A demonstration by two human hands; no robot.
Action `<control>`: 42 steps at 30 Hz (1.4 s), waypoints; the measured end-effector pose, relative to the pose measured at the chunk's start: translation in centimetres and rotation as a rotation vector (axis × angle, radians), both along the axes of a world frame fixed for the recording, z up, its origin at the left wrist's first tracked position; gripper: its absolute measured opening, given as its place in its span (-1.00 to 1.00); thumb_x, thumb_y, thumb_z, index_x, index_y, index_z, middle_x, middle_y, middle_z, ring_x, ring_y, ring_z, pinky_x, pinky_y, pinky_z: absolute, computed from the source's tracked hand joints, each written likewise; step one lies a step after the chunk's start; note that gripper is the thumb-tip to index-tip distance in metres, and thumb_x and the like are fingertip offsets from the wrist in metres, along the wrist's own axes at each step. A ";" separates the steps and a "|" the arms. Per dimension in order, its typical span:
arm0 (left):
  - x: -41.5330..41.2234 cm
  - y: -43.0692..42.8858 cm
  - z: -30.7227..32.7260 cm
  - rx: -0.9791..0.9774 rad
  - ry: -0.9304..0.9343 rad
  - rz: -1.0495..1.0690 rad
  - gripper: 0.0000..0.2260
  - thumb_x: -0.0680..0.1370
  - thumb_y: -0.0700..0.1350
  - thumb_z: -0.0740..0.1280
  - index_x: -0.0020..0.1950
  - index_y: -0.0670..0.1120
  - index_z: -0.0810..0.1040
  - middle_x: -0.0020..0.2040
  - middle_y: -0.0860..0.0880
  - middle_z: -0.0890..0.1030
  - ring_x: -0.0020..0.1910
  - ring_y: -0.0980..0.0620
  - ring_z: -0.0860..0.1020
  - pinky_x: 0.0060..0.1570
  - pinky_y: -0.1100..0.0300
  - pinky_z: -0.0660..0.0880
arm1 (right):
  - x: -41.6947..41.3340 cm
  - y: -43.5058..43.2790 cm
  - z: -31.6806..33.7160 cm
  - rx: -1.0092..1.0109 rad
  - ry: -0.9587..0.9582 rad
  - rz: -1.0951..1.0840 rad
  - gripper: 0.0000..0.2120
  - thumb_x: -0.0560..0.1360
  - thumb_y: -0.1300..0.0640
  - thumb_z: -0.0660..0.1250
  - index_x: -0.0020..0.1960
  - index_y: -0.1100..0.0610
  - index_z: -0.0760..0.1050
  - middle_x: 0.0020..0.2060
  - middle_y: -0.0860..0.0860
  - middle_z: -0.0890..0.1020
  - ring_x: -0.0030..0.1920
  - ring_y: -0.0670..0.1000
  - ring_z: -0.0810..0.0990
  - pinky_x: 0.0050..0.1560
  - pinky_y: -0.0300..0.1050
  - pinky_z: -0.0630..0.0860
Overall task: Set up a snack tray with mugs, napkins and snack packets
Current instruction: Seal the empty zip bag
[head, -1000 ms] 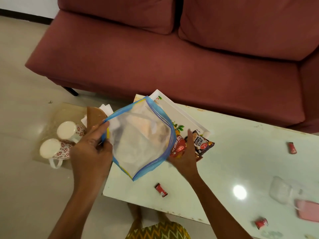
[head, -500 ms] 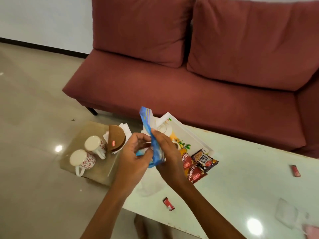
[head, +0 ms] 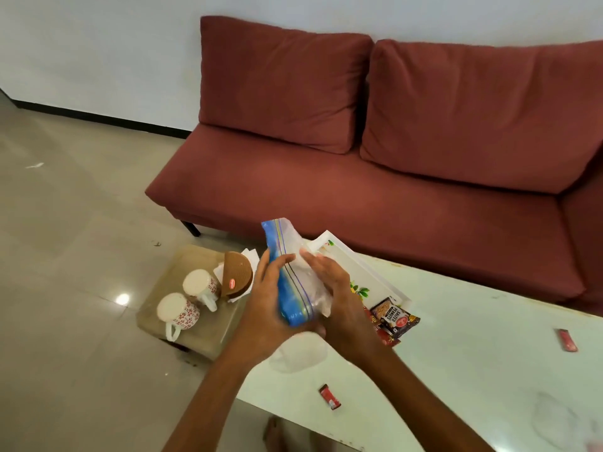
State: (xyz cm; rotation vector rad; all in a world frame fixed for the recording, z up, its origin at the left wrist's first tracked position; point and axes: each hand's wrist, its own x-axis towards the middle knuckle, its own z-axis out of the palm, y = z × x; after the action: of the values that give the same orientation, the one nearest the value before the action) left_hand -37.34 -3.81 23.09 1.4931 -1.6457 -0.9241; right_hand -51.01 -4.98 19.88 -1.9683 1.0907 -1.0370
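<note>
you're between steps, it seems — both hands are busy with a clear zip bag with a blue edge, not yet with anything that goes on the tray. your left hand wraps the bag's blue side from the left, your right hand presses flat against its clear side, and the bag stands upright between the palms above the near-left corner of the table. whether it is empty you can't tell; the plastic is blurred.

the white tray lies just behind your right hand on the table, its near end hidden by your wrist. the snack packets sit at the tray's near-right corner, touching your right forearm in view. the two mugs stand on a low stool left of the table, beside your left hand but apart from it, with white napkins tucked behind a brown round piece.

next move, by my reading: put the bag down somewhere off the tray — then free a hand for the mugs or the packets.
</note>
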 end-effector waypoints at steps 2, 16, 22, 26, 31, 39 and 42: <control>0.6 0.0 0.4 -0.069 0.052 0.067 -0.32 0.18 -0.18 0.58 0.19 0.05 0.32 0.25 0.04 0.30 0.22 0.20 0.38 0.18 0.35 0.43 | -0.7 0.5 0.6 -0.014 0.076 0.070 -0.18 0.42 0.10 0.41 0.44 -0.24 -0.05 0.38 -0.51 -0.06 0.35 -0.49 -0.02 0.24 -0.61 0.13; 0.7 1.2 3.0 0.113 0.572 0.440 -0.83 0.38 -0.03 0.40 -0.08 0.05 0.49 -0.18 0.04 0.62 -0.32 0.27 0.62 -0.39 0.45 0.50 | -0.8 0.0 2.3 -0.288 0.133 -0.032 -0.13 0.39 0.09 0.44 0.44 -0.30 -0.06 0.50 0.03 -0.17 0.45 0.18 0.13 0.21 0.07 0.47; 1.7 1.2 2.8 0.080 0.457 0.387 -0.58 0.34 -0.20 0.46 0.01 0.17 0.35 0.23 -0.12 0.41 0.11 -0.07 0.50 -0.16 0.45 0.53 | 0.1 -0.1 3.6 -0.404 0.145 -0.012 -0.59 0.33 0.23 0.47 0.18 0.15 0.55 0.25 0.24 0.50 0.22 0.21 0.52 0.14 0.00 0.51; 3.5 1.9 2.5 0.235 0.768 0.164 0.06 0.11 -0.06 0.61 0.47 0.11 0.09 0.39 -0.19 0.29 0.37 -0.24 0.32 -0.09 0.26 0.60 | 1.5 0.3 4.0 -0.435 0.021 -0.019 -0.74 0.28 0.21 0.49 -0.06 0.30 0.62 -0.07 0.21 0.66 0.00 0.12 0.60 0.03 -0.15 0.52; 3.1 1.7 3.4 0.298 0.799 -0.029 -0.13 0.06 0.26 0.54 0.31 0.14 0.32 0.35 -0.14 0.36 0.27 -0.18 0.47 0.13 -0.05 0.53 | 2.4 0.4 4.5 -0.411 -0.057 0.025 -0.83 0.26 0.29 0.51 -0.22 0.36 0.58 -0.25 0.22 0.63 -0.20 0.13 0.60 -0.16 -0.18 0.54; -0.2 0.8 5.9 0.228 0.805 0.518 -0.82 0.38 -0.07 0.40 -0.10 -0.13 0.53 -0.14 -0.19 0.55 -0.11 -0.16 0.53 0.03 -0.13 0.53 | 2.5 1.2 4.8 -0.504 0.050 0.013 -0.72 0.37 0.13 0.40 0.01 0.27 0.52 -0.06 0.19 0.66 0.06 0.01 0.50 0.02 -0.03 0.58; 0.7 0.1 6.4 0.184 0.829 0.598 -0.91 0.38 -0.10 0.43 -0.20 -0.08 0.57 -0.20 -0.09 0.60 -0.21 -0.07 0.59 -0.23 0.07 0.61 | 1.6 2.6 4.3 -0.460 0.068 -0.034 -0.48 0.36 0.08 0.39 0.27 0.11 0.31 0.29 0.09 0.45 0.36 0.01 0.32 0.28 0.14 0.39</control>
State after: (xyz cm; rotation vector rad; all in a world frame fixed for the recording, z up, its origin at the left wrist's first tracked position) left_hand -36.63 -3.70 29.47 1.3237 -0.4951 -1.1378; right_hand -49.37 -2.40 24.20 -2.3634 0.9855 -1.3402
